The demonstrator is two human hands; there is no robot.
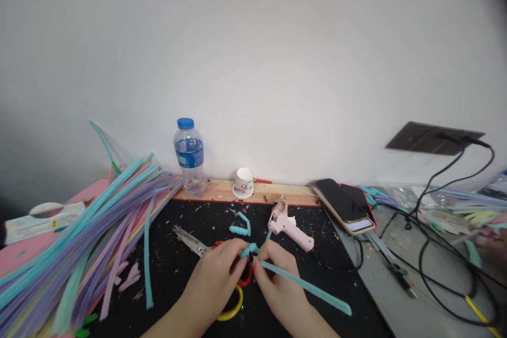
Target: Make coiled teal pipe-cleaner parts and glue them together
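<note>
Hands, left [227, 266] and right [277, 269]: fingertips pinched together on one turquoise fuzzy strip [312, 288], coiled at its end. Beyond: pink glue gun [291, 227], small coiled turquoise piece [240, 229].

Bench [170, 274]: near edge cut off, with the strip bundle's [99, 232] lower ends. Scissors [194, 242]: handles partly hidden by left hand [224, 261]. Yellow ring [236, 306]: partly covered likewise. Brownish shape [491, 243], bench's right side: blurred, cut off, unidentified.

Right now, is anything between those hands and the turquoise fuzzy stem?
Nothing visible: the left hand and right hand pinch the turquoise pipe cleaner directly. The scissors lie partly under the left hand, the pink glue gun beyond the right.
</note>
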